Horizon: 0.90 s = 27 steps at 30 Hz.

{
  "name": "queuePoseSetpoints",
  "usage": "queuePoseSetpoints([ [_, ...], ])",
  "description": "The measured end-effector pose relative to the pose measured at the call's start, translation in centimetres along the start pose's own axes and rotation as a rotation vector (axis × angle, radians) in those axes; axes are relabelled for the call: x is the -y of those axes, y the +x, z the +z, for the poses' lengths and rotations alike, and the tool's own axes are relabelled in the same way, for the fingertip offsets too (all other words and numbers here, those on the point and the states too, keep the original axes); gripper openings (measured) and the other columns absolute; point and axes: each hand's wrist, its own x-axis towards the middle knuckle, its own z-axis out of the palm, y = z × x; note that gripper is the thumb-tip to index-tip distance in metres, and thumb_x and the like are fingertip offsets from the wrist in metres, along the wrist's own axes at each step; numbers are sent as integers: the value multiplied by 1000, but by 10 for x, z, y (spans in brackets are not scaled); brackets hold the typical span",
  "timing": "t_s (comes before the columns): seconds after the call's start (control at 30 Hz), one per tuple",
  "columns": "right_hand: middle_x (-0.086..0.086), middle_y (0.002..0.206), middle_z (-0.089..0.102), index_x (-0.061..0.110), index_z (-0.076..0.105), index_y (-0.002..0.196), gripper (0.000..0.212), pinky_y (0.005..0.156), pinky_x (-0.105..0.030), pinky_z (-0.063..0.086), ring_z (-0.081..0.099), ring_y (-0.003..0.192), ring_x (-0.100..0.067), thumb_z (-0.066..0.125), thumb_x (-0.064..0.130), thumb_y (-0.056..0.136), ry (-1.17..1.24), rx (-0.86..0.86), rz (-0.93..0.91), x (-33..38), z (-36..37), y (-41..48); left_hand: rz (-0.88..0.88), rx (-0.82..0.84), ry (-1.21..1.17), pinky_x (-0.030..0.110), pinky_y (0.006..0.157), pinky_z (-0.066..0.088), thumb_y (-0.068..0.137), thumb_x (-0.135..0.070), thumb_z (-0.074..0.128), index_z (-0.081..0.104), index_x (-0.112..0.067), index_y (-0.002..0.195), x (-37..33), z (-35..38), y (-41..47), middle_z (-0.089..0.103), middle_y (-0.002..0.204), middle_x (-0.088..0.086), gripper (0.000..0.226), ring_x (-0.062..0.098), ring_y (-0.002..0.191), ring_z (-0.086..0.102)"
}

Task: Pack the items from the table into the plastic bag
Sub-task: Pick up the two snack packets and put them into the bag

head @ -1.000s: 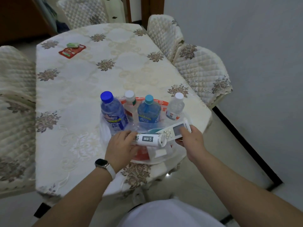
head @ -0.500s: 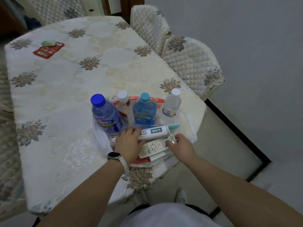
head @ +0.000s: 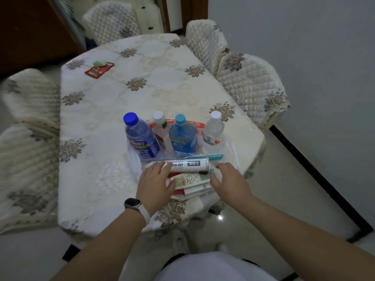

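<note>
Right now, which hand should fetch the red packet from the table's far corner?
Left, probably. The red packet lies far out on the left side, and the left hand only rests on the white roll; the right hand is at the remote.

The desk (head: 162, 82), under a cream cloth with brown flower patches, carries a clear plastic bag (head: 229, 151) at its near right edge. Well apart, by the far left corner, lies a red packet (head: 98, 71) with a small green piece (head: 99, 63) touching its far end.
</note>
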Motion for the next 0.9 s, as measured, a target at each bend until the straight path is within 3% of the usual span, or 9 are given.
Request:
queuePoseSetpoints([
  [0.13,-4,118,60,14,60,119,38,85,-35,47,54,109,-23,58,37,89,-102,25,-288,4,-6,-3,-60,-66,29,44,96,47,81,-37,57,59,-14,127,-12,-17,-36,60,127,9,51,30,116,56],
  [0.27,-8,119,63,12,65,115,51,86,-40,52,58,107,-28,47,48,84,-199,43,-548,26,-1,-8,-126,-137,67,48,96,47,84,-41,53,59,-14,129,-16,-30,-81,60,129,12,52,32,117,55],
  [0.43,-8,119,63,13,65,115,47,87,-41,49,57,108,-28,55,48,85,-216,62,-785,75,16,-24,-277,-201,116,53,96,47,86,-42,50,62,-15,127,0,-51,-132,59,131,12,50,34,121,55],
  [0.67,-8,126,62,15,63,117,49,93,-43,48,56,114,-30,52,50,85,-249,119,-982,156,54,-54,-434,-267,146,51,99,44,86,-41,54,61,-16,127,61,-74,-197,57,134,11,48,33,122,52],
  [0.9,-8,128,62,16,64,119,48,96,-41,46,56,117,-31,51,49,87,-311,133,-1125,290,133,-100,-526,-391,166,45,97,41,84,-34,60,61,-16,123,172,-103,-285,59,128,12,43,32,118,54],
])
